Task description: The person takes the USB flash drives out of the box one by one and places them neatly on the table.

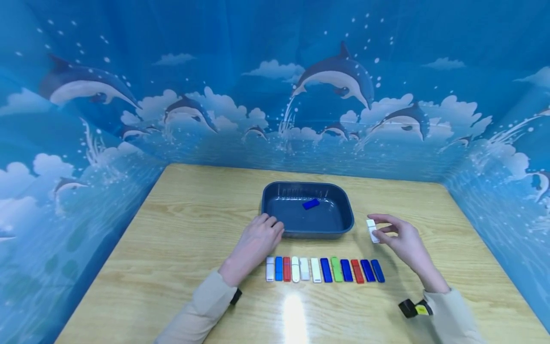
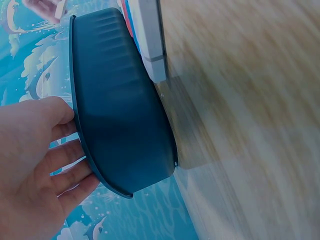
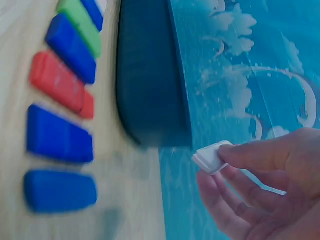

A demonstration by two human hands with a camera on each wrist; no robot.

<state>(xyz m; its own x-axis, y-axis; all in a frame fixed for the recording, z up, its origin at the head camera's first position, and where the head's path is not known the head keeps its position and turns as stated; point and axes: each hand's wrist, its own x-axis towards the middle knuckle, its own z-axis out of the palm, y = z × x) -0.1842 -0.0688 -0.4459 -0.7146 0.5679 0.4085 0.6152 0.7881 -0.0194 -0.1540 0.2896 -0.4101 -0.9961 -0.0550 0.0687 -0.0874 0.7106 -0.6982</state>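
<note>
A white USB stick (image 1: 372, 231) is pinched between the thumb and fingers of my right hand (image 1: 401, 239), raised to the right of a dark blue tub (image 1: 315, 234). One blue USB stick (image 1: 311, 204) lies inside the tub. My left hand (image 1: 263, 235) rests at the tub's near left corner. In the left wrist view its fingers (image 2: 70, 177) reach the rim, their tips partly hidden by it. Closer to me, a row of USB sticks in white, blue, red and green, including a green one (image 1: 336, 269), lies on the table.
The wooden table (image 1: 193, 205) carries the tub near its middle. Behind and on both sides hangs a blue curtain (image 1: 275, 105) printed with dolphins. A dark wrist camera (image 1: 414, 309) sits by my right sleeve.
</note>
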